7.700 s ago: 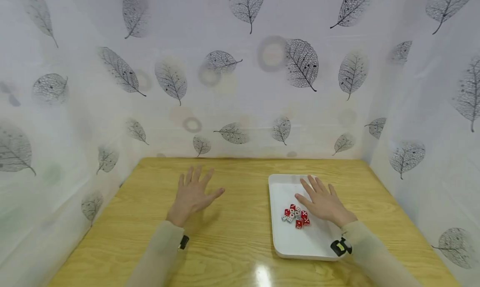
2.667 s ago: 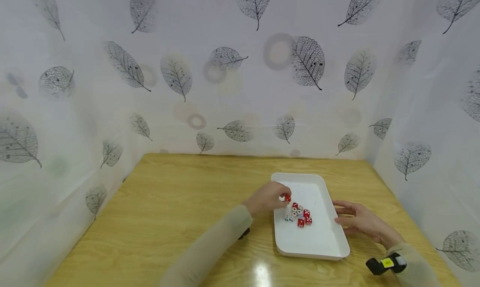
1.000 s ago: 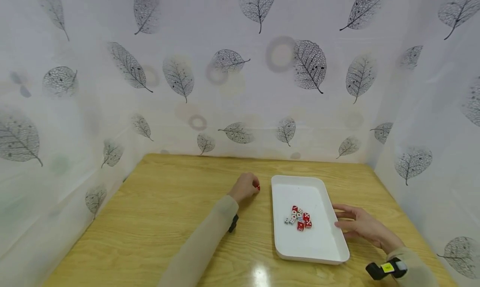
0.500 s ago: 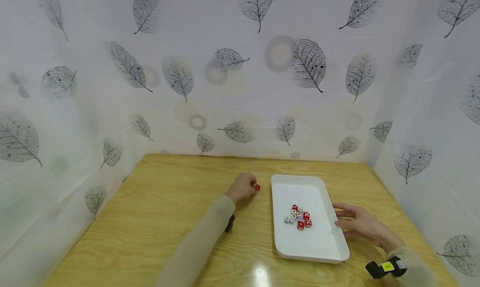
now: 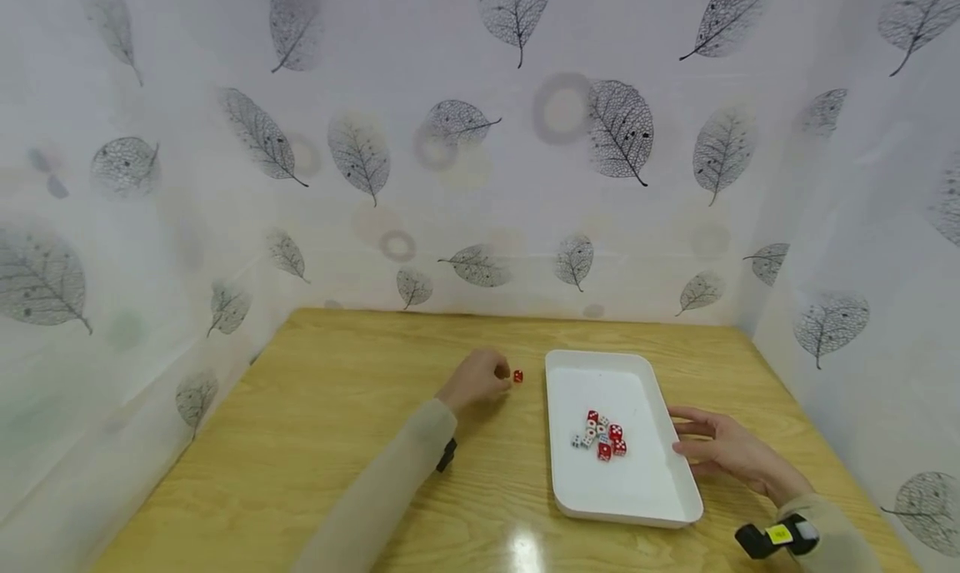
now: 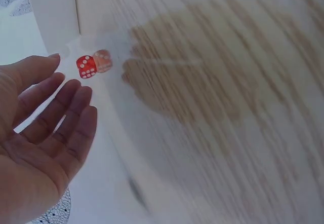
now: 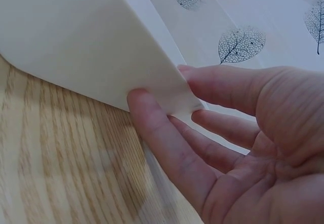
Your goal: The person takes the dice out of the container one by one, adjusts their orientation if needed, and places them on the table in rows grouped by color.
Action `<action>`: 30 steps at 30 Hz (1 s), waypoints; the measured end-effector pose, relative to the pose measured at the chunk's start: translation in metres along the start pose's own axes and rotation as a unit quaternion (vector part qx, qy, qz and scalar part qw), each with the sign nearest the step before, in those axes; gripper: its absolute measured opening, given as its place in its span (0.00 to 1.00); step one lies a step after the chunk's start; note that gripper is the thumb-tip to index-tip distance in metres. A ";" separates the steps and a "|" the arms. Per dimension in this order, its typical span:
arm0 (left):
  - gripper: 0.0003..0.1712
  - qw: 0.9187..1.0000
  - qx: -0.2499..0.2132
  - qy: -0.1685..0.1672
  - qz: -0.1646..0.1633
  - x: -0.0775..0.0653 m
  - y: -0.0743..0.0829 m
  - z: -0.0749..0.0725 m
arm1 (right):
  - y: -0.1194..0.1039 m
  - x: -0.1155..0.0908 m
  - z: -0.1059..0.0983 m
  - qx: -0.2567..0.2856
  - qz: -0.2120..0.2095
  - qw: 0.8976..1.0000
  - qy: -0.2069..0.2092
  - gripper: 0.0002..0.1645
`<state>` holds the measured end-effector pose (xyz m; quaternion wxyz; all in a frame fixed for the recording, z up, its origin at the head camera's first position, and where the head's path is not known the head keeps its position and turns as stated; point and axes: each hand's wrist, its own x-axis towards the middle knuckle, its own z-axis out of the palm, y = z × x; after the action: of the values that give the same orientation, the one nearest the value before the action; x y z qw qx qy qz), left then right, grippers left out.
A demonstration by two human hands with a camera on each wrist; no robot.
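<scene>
A single red die (image 5: 518, 376) with white pips lies on the wooden table, left of the white tray (image 5: 577, 494). Just left of that die is my left hand (image 5: 474, 378), its fingers loosely bent and holding nothing. The left wrist view shows the red die (image 6: 86, 67) a little beyond the fingertips, mirrored in the glossy tabletop. My right hand (image 5: 738, 454) rests against the tray's right side. In the right wrist view, its fingers (image 7: 162, 140) touch the outer wall of the tray (image 7: 76, 41) without curling round it.
Inside the tray, red dice (image 5: 604, 451) and white dice (image 5: 588, 441) sit in a loose cluster near the middle. A leaf-patterned curtain (image 5: 465, 198) encloses the back and sides of the table (image 5: 300, 440).
My left hand took a red die out of the tray, set it on the table to the left and let go, drawing slightly left. My right hand moved from over the tray to its side.
</scene>
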<state>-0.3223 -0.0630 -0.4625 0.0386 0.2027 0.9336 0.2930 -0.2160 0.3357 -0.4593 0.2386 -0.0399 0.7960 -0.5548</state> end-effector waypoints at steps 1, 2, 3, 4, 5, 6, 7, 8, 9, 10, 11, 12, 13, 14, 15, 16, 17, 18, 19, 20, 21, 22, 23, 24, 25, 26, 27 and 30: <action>0.05 1.000 0.003 0.000 0.011 -0.001 0.002 0.000 | 0.000 0.000 0.000 0.001 -0.001 1.000 -0.002 0.48; 0.04 1.000 0.002 -0.002 0.017 -0.003 0.004 0.000 | -0.001 -0.001 0.001 0.002 -0.002 1.000 -0.003 0.48; 0.04 1.000 0.000 -0.003 0.028 -0.004 0.006 0.000 | -0.001 -0.001 0.001 0.002 -0.002 1.000 -0.003 0.48; 0.05 0.999 -0.003 -0.006 0.039 -0.005 0.008 0.000 | -0.001 -0.002 0.002 0.003 -0.003 1.000 -0.003 0.48; 0.05 0.999 -0.006 -0.008 0.049 -0.005 0.010 0.000 | -0.001 -0.002 0.002 0.004 -0.004 1.000 -0.003 0.48; 0.07 0.998 -0.009 -0.011 0.058 -0.005 0.012 0.000 | -0.001 -0.001 0.002 0.004 -0.001 1.000 -0.001 0.48; 0.08 0.998 -0.012 -0.012 0.065 -0.005 0.014 0.000 | -0.001 -0.001 0.002 0.004 -0.001 1.000 0.000 0.48; 0.10 0.998 -0.017 -0.013 0.067 -0.005 0.017 0.000 | -0.001 0.000 0.002 0.005 0.002 1.000 0.003 0.48; 0.11 0.997 -0.020 -0.014 0.070 -0.006 0.019 -0.001 | -0.001 0.001 0.002 0.006 0.004 1.000 0.004 0.48; 0.11 0.997 -0.023 -0.014 0.074 -0.006 0.022 -0.001 | -0.001 0.001 0.002 0.007 0.006 1.000 0.006 0.48; 0.11 0.996 -0.026 -0.014 0.078 -0.005 0.024 -0.001 | -0.001 0.002 0.002 0.008 0.007 1.000 0.007 0.48; 0.10 0.996 -0.031 -0.013 0.084 -0.005 0.027 0.000 | -0.001 0.003 0.001 0.011 0.010 1.000 0.009 0.49; 0.09 0.995 -0.036 -0.012 0.089 -0.005 0.029 0.000 | -0.001 0.003 0.001 0.011 0.009 1.000 0.009 0.49; 0.08 0.994 -0.040 -0.011 0.098 -0.004 0.031 0.001 | -0.001 0.003 0.001 0.015 0.011 1.000 0.010 0.49; 0.07 0.993 -0.041 -0.008 0.108 -0.003 0.033 0.003 | -0.002 0.003 0.001 0.015 0.009 1.000 0.007 0.49; 0.06 0.992 -0.044 -0.006 0.117 -0.003 0.035 0.004 | -0.002 0.003 0.001 0.017 0.010 1.000 0.007 0.49; 0.06 0.991 -0.043 -0.003 0.127 -0.002 0.037 0.006 | -0.002 0.002 0.001 0.017 0.008 1.000 0.005 0.49; 0.06 0.989 -0.040 -0.001 0.140 -0.001 0.040 0.008 | -0.002 0.002 0.000 0.018 0.009 1.000 0.005 0.49; 0.06 0.988 -0.035 0.002 0.152 0.000 0.043 0.010 | -0.002 0.002 0.000 0.018 0.009 1.000 0.003 0.49; 0.06 0.986 -0.028 0.005 0.163 0.001 0.046 0.012 | -0.002 0.002 0.000 0.018 0.010 1.000 0.002 0.49; 0.06 0.985 -0.023 0.005 0.171 0.002 0.049 0.014 | -0.001 0.002 0.000 0.016 0.009 1.000 0.001 0.49; 0.07 0.984 -0.018 0.005 0.177 0.003 0.052 0.015 | -0.001 0.002 0.000 0.016 0.010 1.000 0.003 0.49; 0.07 0.983 -0.009 0.007 0.184 0.004 0.056 0.016 | 0.000 0.003 -0.001 0.015 0.009 1.000 0.001 0.49; 0.08 0.982 0.000 0.008 0.190 0.005 0.059 0.016 | 0.000 0.003 -0.001 0.018 0.009 1.000 0.002 0.49; 0.09 0.981 0.009 0.008 0.192 0.006 0.063 0.017 | 0.001 0.003 -0.001 0.019 0.008 1.000 0.001 0.49; 0.11 0.981 0.018 0.008 0.195 0.007 0.066 0.017 | 0.001 0.003 -0.001 0.019 0.005 1.000 -0.001 0.49; 0.13 0.981 0.023 0.004 0.195 0.008 0.069 0.018 | 0.001 0.003 -0.001 0.021 0.004 1.000 -0.002 0.49; 0.18 0.981 0.043 -0.012 0.190 0.012 0.075 0.022 | 0.001 0.002 -0.001 0.024 0.002 1.000 -0.007 0.49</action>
<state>-0.3021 0.0094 -0.4377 -0.0156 0.3811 0.8895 0.2518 -0.2187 0.3363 -0.4603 0.2463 -0.0365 0.7807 -0.5731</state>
